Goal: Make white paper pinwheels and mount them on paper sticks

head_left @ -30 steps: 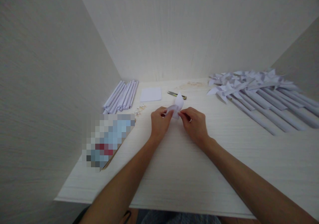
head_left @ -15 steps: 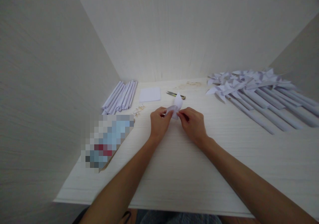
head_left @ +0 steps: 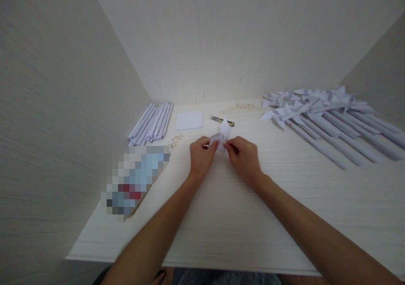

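Observation:
Between my two hands, above the middle of the white table, is a white paper pinwheel with curved blades, one pointing away from me. My left hand pinches its left side, thumb on top of the folded paper. The fingertips of my right hand are closed on the paper near its centre; whether they also hold something small is hidden. Just beyond the pinwheel lies a pair of thread snips, partly behind the upper blade.
Rolled paper sticks lie in a bundle at the back left, next to a stack of white paper. Small pale bits are scattered nearby. A blurred-out item rests at the left. Finished paper pinwheels on sticks are heaped at the right.
The view has shifted very slightly. Both hands keep their grip on the paper pinwheel, with almost no visible movement.

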Demonstrator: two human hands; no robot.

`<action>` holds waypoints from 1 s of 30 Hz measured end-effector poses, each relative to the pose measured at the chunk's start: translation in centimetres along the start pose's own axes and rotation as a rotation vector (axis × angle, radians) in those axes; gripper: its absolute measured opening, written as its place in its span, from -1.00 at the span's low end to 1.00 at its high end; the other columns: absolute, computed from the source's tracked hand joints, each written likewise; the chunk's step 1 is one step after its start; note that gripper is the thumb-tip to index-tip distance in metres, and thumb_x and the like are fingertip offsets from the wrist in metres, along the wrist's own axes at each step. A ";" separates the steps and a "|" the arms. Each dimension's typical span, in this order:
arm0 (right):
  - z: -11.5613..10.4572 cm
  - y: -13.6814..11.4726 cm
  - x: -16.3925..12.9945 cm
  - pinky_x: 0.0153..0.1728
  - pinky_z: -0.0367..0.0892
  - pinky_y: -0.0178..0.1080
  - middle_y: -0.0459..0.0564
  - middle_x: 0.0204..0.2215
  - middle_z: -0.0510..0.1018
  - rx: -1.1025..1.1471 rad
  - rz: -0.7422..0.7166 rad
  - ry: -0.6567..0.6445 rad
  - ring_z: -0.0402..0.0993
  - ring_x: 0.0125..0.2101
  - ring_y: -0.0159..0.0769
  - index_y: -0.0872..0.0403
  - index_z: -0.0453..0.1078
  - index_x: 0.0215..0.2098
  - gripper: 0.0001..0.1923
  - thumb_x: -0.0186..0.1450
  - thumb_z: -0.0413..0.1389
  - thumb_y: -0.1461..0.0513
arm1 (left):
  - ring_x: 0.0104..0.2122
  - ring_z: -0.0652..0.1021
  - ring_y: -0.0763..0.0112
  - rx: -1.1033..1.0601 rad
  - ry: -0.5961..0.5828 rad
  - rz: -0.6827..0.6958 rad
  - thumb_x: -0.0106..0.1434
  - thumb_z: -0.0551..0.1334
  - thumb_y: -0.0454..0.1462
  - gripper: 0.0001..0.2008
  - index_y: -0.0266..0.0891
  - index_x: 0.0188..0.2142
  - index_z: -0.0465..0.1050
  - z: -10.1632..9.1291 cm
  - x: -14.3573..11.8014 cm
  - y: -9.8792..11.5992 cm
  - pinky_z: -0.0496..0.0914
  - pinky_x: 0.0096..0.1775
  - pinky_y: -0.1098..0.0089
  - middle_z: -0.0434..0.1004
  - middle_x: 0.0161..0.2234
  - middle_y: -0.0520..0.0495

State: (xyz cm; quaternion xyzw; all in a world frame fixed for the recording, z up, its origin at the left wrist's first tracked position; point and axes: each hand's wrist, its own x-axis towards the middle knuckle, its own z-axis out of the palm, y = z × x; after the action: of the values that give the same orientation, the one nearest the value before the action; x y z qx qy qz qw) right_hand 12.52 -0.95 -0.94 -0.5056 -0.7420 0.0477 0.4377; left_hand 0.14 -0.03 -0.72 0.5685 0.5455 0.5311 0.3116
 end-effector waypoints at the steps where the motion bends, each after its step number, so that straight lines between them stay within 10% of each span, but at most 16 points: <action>1: 0.0 0.0 0.0 -0.48 0.19 -0.32 -0.03 -0.58 0.43 -0.003 0.001 -0.002 0.31 -0.54 -0.36 0.11 0.34 -0.57 -0.84 0.15 0.01 0.32 | -0.48 0.42 0.50 -0.004 0.000 0.001 0.00 0.19 -0.28 -0.88 -0.29 -0.51 0.48 0.0 0.0 0.0 0.30 -0.46 0.49 0.43 -0.52 0.03; 30: 0.1 0.1 0.0 -0.49 0.19 -0.32 -0.03 -0.58 0.43 0.002 0.005 -0.008 0.32 -0.54 -0.37 0.11 0.35 -0.57 -0.84 0.15 0.00 0.32 | -0.49 0.42 0.51 -0.090 -0.062 -0.038 -0.01 0.19 -0.28 -0.88 -0.31 -0.54 0.45 0.1 0.0 0.3 0.29 -0.45 0.50 0.43 -0.54 0.03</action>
State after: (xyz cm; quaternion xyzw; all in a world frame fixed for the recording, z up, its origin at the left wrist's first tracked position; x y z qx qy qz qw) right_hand 12.58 -0.89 -1.09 -0.5070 -0.7424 0.0515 0.4350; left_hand 0.29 -0.07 -0.45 0.5595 0.5220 0.5313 0.3635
